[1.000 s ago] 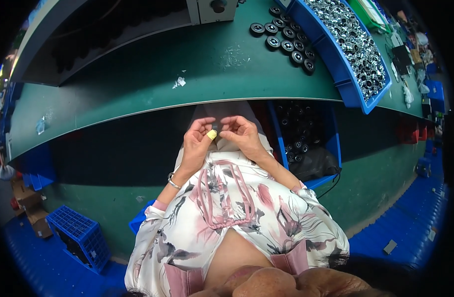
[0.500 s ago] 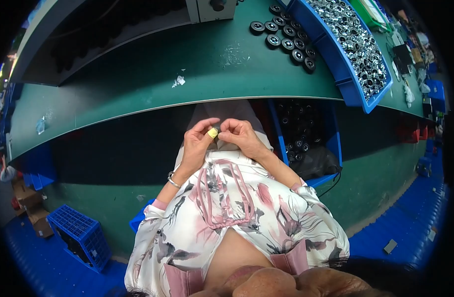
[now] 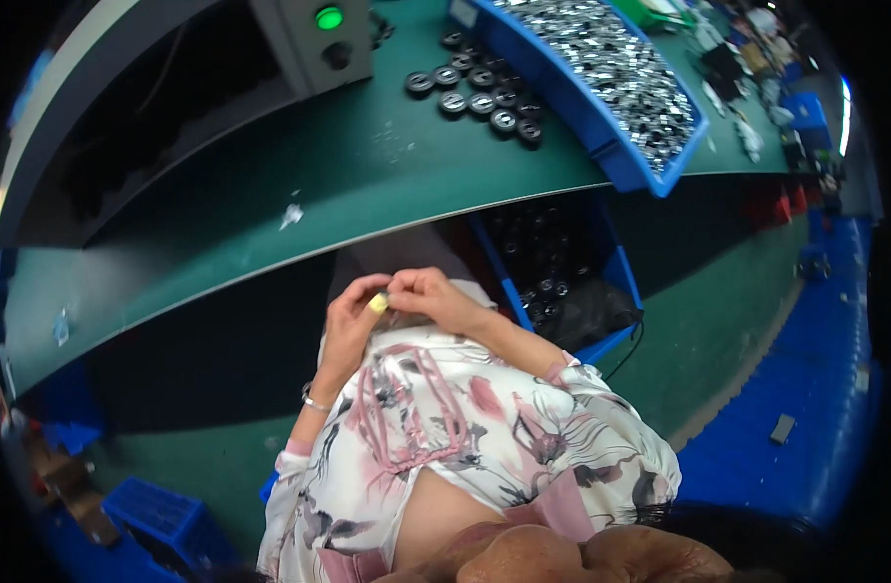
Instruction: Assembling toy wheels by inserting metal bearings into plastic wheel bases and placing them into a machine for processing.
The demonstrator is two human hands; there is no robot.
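Over my lap, just in front of the bench edge, my two hands meet. My left hand [image 3: 352, 319] is curled, with a yellow wrap [image 3: 379, 302] round its thumb and a bracelet [image 3: 315, 399] at the wrist. Close against it, my right hand [image 3: 437, 299] has its thumb and fingers pinched together at the left thumb. Whatever lies between the fingertips is too small and blurred to make out.
On the green bench [image 3: 231, 219] several black wheels [image 3: 481, 103] lie beside a blue bin [image 3: 628, 173] of shiny metal parts. A machine [image 3: 321, 58] with a lit green button stands left. Below the bench, another blue bin [image 3: 622, 267] holds dark wheels.
The view has turned and shifted, bringing the machine's green button into sight. My hands have drawn closer together, the right fingertips now at the wrapped left thumb.
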